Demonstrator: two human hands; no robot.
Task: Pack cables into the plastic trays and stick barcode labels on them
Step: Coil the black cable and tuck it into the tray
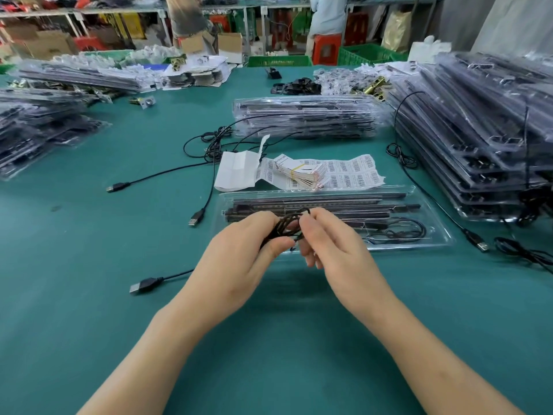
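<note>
The left hand (239,259) is curled round a small coil of black cable (286,226), its thumb laid across the coil's near side; the right hand (338,250) pinches the same coil from the other side between thumb and forefinger, its other fingers bent beneath; the coil is held just above the near edge of a clear plastic tray (435,236), which lies flat on the green table (89,339).

In that tray long black bars (329,202) lie side by side; at its right end sits one more coiled lead (401,232).

Just beyond the tray lies a sheet of barcode labels (356,173), set in two rows, the print too small to read; on the sheet's left part rests a banded stack of small cards (302,175), the top one bearing a line of writing that cannot be made out; a white backing paper (236,172) lies against the sheet's left end.

Four USB plugs (145,285) show on the table: three to the left of the hands, one to the right near the tray's corner; the nearest plug's lead runs toward the left hand and passes out of sight behind it.

Farther back stands one stack of filled trays (305,116); a much larger pile (478,139) rises on the right; lower piles (45,130) lie on the left.

Past the table's far edge two people (326,13) stand by shelves; green crates (278,60) sit below them.
</note>
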